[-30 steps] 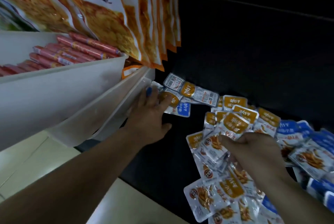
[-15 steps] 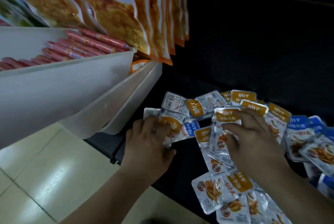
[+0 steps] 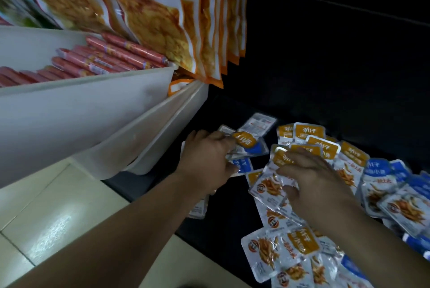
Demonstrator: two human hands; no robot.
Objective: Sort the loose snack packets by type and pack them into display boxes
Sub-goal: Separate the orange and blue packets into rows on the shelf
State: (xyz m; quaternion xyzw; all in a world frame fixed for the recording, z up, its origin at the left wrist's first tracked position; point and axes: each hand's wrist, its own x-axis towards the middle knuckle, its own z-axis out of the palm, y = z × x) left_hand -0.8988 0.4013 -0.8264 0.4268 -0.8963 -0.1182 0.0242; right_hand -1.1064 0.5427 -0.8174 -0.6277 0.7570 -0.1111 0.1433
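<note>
1. the left hand (image 3: 204,162) is over the far left part of the black shelf (image 3: 232,225), close to its left edge.
2. its fingers are curled round a small bunch of packets (image 3: 250,148). an orange-top one is on top and a blue-top one is under it.
3. the right hand (image 3: 314,183) is near the middle of the black shelf, just beside the left hand but not touching it.
4. its fingers lie across the top of an orange-top fish snack packet (image 3: 267,183) and the thumb is bent in under it, so it holds that packet. more packets seem stacked under it, but i cannot tell how many.
5. a pile of orange-top packets (image 3: 309,134) lies behind the right hand, toward the back of the shelf.
6. blue-top packets (image 3: 381,171) lie in a heap at the right edge.
7. more orange-top packets (image 3: 279,248) lie near the front edge, under the right arm.
8. one packet turned face down (image 3: 258,122) lies behind the left hand's fingers.
9. one more packet (image 3: 199,208) peeks out from under the left wrist.
10. to the left stand white shelf bins (image 3: 81,111). the top one holds red sausage sticks (image 3: 111,55).
11. big panda snack bags (image 3: 151,15) hang above the bins.
12. a pale tile floor (image 3: 46,213) shows at the bottom left.
</note>
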